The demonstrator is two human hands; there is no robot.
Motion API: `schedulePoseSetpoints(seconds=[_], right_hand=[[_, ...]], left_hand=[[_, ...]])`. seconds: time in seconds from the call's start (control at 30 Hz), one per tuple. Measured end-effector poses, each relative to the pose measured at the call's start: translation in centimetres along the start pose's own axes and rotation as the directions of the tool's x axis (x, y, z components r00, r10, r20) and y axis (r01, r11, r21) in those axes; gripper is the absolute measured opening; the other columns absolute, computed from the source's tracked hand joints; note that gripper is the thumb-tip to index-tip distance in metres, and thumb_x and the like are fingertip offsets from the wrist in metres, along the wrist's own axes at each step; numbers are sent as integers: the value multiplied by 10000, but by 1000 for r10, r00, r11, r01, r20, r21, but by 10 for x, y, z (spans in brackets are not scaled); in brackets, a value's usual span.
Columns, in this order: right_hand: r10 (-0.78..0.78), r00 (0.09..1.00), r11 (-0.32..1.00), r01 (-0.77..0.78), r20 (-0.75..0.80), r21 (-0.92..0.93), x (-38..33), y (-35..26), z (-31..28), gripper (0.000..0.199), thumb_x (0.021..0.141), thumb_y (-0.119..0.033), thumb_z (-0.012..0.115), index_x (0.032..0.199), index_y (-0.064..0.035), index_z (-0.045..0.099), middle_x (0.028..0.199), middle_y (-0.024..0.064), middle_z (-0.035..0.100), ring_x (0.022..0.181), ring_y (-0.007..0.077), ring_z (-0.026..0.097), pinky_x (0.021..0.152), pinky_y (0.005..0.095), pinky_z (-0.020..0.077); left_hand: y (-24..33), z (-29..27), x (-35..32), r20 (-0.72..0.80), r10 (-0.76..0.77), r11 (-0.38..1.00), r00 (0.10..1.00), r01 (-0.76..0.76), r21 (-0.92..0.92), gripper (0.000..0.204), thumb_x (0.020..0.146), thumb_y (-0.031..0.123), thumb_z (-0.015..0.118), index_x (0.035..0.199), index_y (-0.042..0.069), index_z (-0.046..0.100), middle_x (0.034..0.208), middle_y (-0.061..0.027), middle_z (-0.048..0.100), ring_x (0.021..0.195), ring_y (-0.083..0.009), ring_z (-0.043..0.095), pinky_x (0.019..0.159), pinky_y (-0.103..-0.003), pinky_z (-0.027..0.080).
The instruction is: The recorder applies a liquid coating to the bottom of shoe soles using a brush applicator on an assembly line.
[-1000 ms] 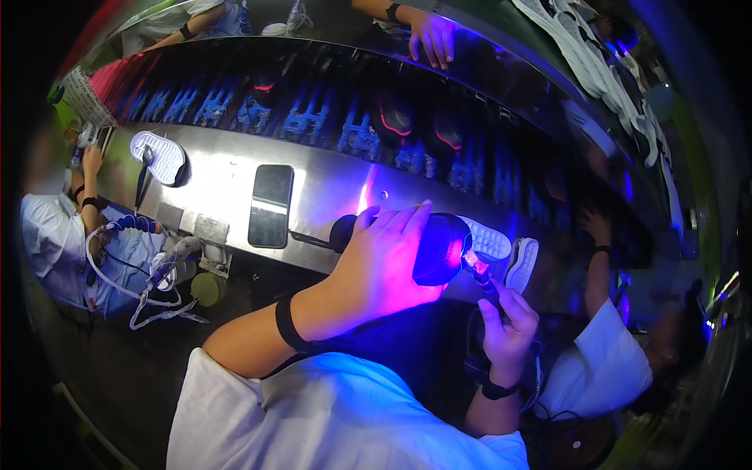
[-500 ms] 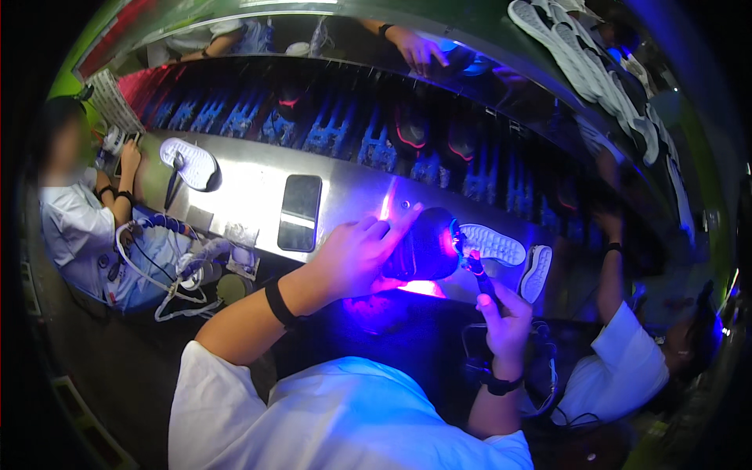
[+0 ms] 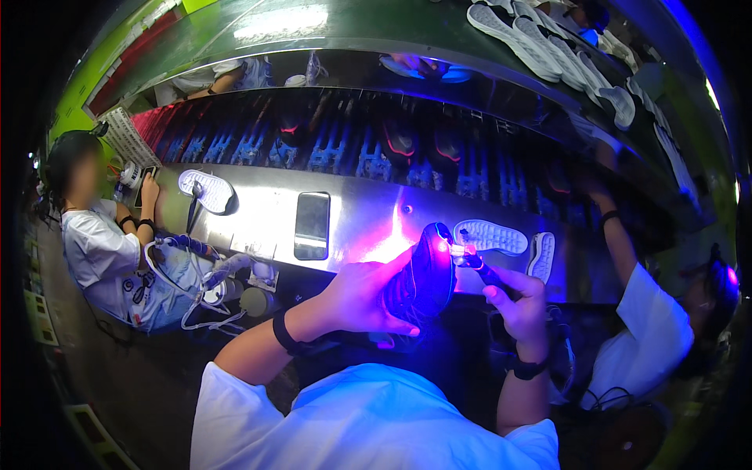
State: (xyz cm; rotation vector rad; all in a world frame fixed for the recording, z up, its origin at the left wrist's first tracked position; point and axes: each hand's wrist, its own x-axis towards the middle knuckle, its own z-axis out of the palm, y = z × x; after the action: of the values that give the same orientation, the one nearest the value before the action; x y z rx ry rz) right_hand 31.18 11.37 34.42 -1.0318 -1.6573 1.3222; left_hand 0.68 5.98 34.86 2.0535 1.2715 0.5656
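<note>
One dark shoe point(image 3: 433, 270), seemingly clasped, juts rightward from left grip point(image 3: 364, 296); right grip point(image 3: 523, 304) pinches brush point(image 3: 489, 275).

Metal tabletop point(image 3: 359, 207) shows white glare point(image 3: 254, 202), with green shelf point(image 3: 376, 30) at twelve o'clock, lime wall point(image 3: 81, 88) at ten, dark floor point(image 3: 157, 376) at eight.

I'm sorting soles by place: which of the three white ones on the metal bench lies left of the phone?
The sole with the dark-handled tool overlapping it; the other two soles both lie right of the phone.
</note>
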Motion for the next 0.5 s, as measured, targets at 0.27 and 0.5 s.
schedulePoseSetpoints(seconds=[0.27, 0.5], right_hand=[[72, 991, 995, -63, 114, -79, 4, 3, -14, 369, 886, -126, 799, 1221, 5, 718, 1060, 113, 757, 961, 171, 699, 862, 302, 527], [152, 981, 988, -145, 124, -61, 2, 32, -13, 358, 886, -123, 797, 1214, -1, 723, 1008, 106, 750, 911, 162, 685, 829, 300, 519]], left_hand=[[17, -8, 15, 172, -130, 924, 976, 183, -337, 1044, 686, 331, 955, 1516, 44, 390, 1258, -108, 705, 1109, -265, 711, 983, -398, 547], [-1, 7, 29, 202, -169, 742, 965, 259, -618, 903, 747, 224, 927, 1478, 23, 437, 1320, -86, 639, 1217, -204, 615, 1080, -393, 473]])
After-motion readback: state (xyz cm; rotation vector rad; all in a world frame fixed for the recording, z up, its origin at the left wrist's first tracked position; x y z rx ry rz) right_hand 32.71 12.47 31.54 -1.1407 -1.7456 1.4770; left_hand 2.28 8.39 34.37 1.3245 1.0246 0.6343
